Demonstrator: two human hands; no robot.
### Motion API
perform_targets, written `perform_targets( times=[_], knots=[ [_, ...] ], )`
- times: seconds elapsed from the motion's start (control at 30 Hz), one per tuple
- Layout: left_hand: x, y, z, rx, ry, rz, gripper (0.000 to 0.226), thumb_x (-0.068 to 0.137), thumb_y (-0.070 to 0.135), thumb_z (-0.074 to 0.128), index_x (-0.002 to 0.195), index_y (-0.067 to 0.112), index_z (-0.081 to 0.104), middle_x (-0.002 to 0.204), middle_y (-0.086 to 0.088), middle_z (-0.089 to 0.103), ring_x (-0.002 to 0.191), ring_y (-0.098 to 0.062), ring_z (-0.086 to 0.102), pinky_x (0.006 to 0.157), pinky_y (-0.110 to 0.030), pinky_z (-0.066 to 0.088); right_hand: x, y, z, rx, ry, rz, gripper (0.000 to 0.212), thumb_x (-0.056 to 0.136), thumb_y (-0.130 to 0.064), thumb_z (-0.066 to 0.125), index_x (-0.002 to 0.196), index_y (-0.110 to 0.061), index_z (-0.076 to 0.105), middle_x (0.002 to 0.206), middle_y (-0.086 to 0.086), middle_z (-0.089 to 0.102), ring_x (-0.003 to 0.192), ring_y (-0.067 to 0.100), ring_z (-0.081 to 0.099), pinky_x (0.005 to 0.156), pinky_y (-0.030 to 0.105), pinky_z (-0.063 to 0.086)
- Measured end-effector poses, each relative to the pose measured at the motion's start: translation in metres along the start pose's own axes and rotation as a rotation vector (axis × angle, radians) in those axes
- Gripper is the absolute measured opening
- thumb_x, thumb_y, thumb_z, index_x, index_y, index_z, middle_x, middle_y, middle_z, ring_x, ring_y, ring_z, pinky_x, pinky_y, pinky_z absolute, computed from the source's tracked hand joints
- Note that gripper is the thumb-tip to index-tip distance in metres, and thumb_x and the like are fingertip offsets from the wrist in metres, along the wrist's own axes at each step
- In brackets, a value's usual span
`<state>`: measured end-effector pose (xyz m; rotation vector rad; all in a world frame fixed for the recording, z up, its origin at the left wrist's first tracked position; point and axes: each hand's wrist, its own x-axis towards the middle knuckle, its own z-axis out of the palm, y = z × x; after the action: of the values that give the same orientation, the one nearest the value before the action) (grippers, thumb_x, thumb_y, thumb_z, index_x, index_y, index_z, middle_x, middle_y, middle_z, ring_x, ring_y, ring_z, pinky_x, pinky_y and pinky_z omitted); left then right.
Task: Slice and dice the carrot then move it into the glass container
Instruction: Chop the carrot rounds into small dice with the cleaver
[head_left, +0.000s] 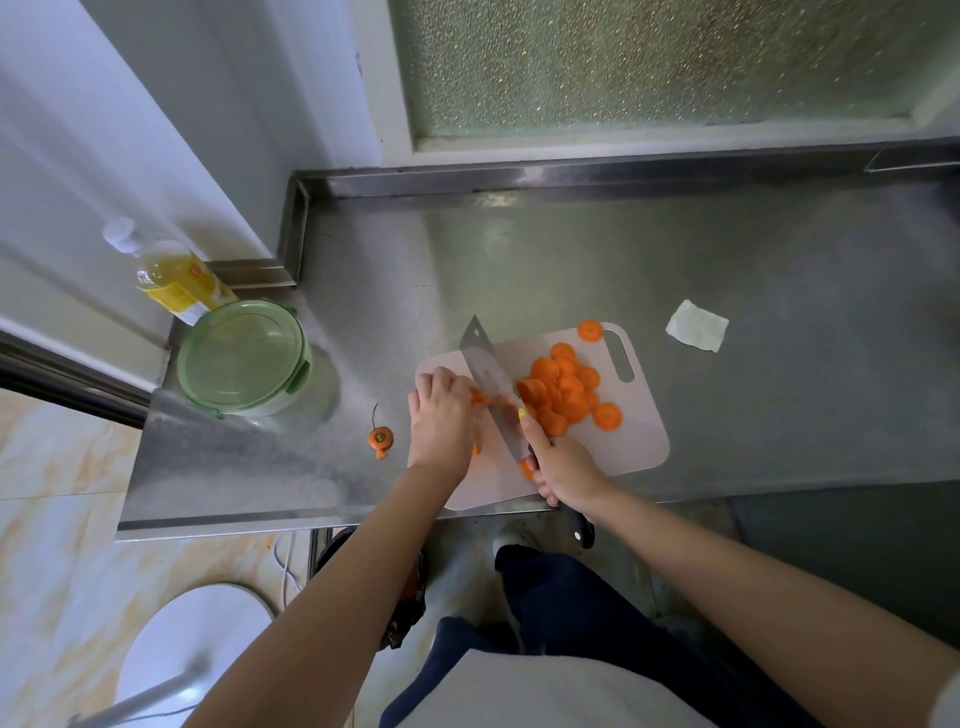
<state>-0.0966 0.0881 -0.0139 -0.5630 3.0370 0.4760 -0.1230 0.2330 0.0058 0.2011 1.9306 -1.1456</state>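
While I'm watching the head feed, I'm counting one cutting board (639, 447), one cleaver (488, 371), one lidded glass container (244, 356), one bottle (171, 275) of yellow liquid, one carrot top (381, 438) and one paper scrap (697, 326). The carrot slices (566, 387) are heaping too tightly to count, with one stray slice (590, 330) lying apart. Everything is sitting on a steel counter (571, 249) under a frosted window (649, 62). The left hand (441, 415) is curling over the uncut carrot (480, 399) on the board. The right hand (563, 467) is gripping the cleaver handle, blade meeting the carrot.
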Motion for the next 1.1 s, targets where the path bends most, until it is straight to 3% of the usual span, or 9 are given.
perform_targets(
  times=[0.07, 0.2, 0.3, 0.5, 0.7, 1.0, 1.1],
  knots=[
    [0.001, -0.011, 0.000, -0.073, 0.000, -0.058, 0.024, 0.097, 0.024, 0.048, 0.115, 0.011, 0.057, 0.124, -0.007, 0.044, 0.112, -0.025, 0.034, 0.096, -0.030, 0.027, 0.000, 0.000, 0.000, 0.002, 0.006, 0.002, 0.056, 0.096, -0.057, 0.036, 0.059, -0.015, 0.037, 0.041, -0.004, 0.031, 0.032, 0.010, 0.029, 0.037, 0.020, 0.027],
    [-0.005, -0.022, 0.005, -0.108, -0.109, -0.067, 0.025, 0.093, 0.015, 0.052, 0.116, 0.008, 0.059, 0.128, -0.007, 0.045, 0.114, -0.025, 0.037, 0.094, -0.030, 0.032, 0.002, 0.000, 0.001, -0.006, 0.022, 0.001, 0.055, 0.096, -0.056, 0.037, 0.060, -0.014, 0.039, 0.043, -0.003, 0.033, 0.028, 0.009, 0.030, 0.036, 0.019, 0.027],
    [-0.010, -0.019, 0.004, -0.158, -0.096, -0.066, 0.027, 0.091, 0.026, 0.055, 0.114, 0.012, 0.059, 0.123, -0.004, 0.047, 0.112, -0.024, 0.042, 0.094, -0.030, 0.031, 0.004, 0.002, 0.002, -0.026, 0.026, -0.004, 0.055, 0.096, -0.057, 0.036, 0.062, -0.014, 0.041, 0.045, -0.002, 0.035, 0.028, 0.008, 0.031, 0.036, 0.019, 0.028],
    [-0.016, -0.024, 0.003, -0.084, -0.196, 0.031, 0.066, 0.082, 0.041, 0.063, 0.139, 0.020, 0.037, 0.142, 0.002, 0.038, 0.130, -0.020, 0.033, 0.105, -0.032, 0.026, 0.007, 0.004, 0.002, 0.021, 0.034, 0.014, 0.056, 0.094, -0.058, 0.040, 0.060, -0.015, 0.041, 0.038, -0.006, 0.034, 0.026, 0.008, 0.030, 0.034, 0.017, 0.026],
    [-0.015, -0.027, 0.004, -0.187, -0.211, 0.063, 0.046, 0.091, 0.022, 0.056, 0.135, 0.017, 0.044, 0.125, -0.007, 0.043, 0.118, -0.023, 0.038, 0.098, -0.029, 0.036, 0.007, 0.004, 0.003, 0.002, 0.039, -0.014, 0.057, 0.094, -0.058, 0.039, 0.057, -0.015, 0.040, 0.040, -0.005, 0.034, 0.027, 0.008, 0.030, 0.035, 0.018, 0.026],
    [-0.022, -0.013, 0.015, -0.385, -0.232, 0.005, 0.056, 0.084, 0.011, 0.066, 0.136, 0.010, 0.044, 0.123, -0.010, 0.043, 0.113, -0.025, 0.046, 0.098, -0.031, 0.042, 0.006, 0.009, 0.010, -0.069, 0.072, -0.110, 0.062, 0.097, -0.054, 0.035, 0.052, -0.012, 0.042, 0.036, -0.005, 0.037, 0.037, 0.013, 0.036, 0.041, 0.023, 0.030],
    [-0.021, -0.010, 0.014, -0.437, -0.201, -0.046, 0.055, 0.085, 0.017, 0.065, 0.135, 0.013, 0.044, 0.126, -0.006, 0.041, 0.111, -0.024, 0.048, 0.094, -0.034, 0.045, 0.010, 0.014, 0.012, -0.101, 0.084, -0.129, 0.062, 0.096, -0.056, 0.036, 0.054, -0.012, 0.044, 0.044, -0.001, 0.041, 0.040, 0.014, 0.039, 0.044, 0.024, 0.031]
  ],
)
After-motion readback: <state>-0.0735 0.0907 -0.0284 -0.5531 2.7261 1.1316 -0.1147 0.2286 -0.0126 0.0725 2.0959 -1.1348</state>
